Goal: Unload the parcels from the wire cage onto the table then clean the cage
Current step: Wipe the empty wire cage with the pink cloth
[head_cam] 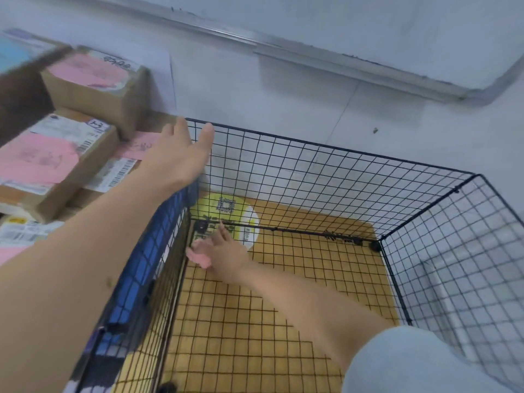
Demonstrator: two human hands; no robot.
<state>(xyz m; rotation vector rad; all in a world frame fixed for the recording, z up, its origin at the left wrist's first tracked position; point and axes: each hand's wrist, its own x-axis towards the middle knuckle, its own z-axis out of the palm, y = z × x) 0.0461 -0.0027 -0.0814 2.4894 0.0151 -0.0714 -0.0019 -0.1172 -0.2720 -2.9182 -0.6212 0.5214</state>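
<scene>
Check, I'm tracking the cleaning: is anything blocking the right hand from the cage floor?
Nothing visible. The right hand is down at the far-left corner of the cage floor, touching a pink item; the parcels lie outside.

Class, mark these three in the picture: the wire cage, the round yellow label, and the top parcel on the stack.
wire cage (326, 177), head view, back mesh wall.
round yellow label (241, 211), head view, upper right part.
top parcel (85, 72), head view, pink sticker.

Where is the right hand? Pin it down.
Head view: the right hand is down inside the wire cage, at its far-left floor corner, touching a pink thing, just before the round yellow label.
</scene>
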